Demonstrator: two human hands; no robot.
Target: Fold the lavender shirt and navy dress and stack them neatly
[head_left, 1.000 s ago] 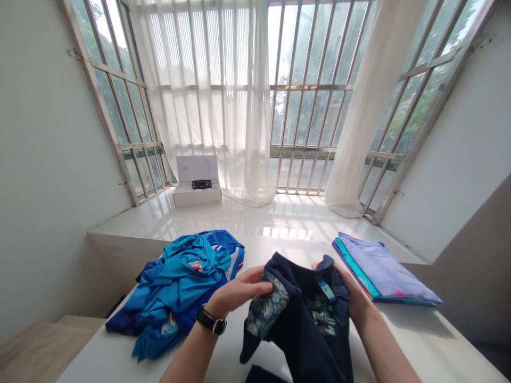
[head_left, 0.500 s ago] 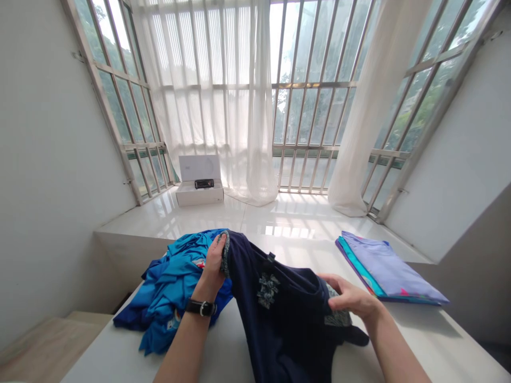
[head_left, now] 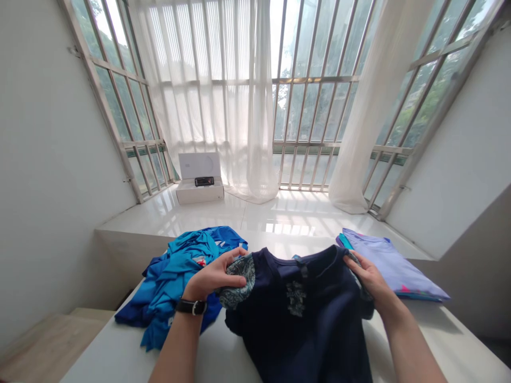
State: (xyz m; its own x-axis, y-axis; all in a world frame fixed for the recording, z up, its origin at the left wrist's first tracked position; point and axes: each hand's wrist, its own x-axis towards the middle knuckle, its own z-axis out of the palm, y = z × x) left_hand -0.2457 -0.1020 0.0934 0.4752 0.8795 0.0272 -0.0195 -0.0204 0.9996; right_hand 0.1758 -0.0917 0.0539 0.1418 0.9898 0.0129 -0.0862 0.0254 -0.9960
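- Left hand [head_left: 213, 274]: grip closed around the patterned sleeve [head_left: 238, 282] of the navy shirt [head_left: 297, 324]; black-strapped watch [head_left: 191, 307] on the wrist.
- Right hand [head_left: 373, 282]: grip narrow, pinching the shirt's opposite shoulder edge.
- Navy shirt: held spread between both hands, above the white worktop [head_left: 104, 361], collar away from the person.
- Blue clothing pile [head_left: 179, 279]: crumpled on the worktop, just beside the left hand.
- Folded lilac garment [head_left: 395, 266]: flat on the worktop, just beyond the right hand.
- Background: open white box [head_left: 199, 194] holding a black device [head_left: 204, 181], on a tiled ledge before sheer curtains [head_left: 211, 96].
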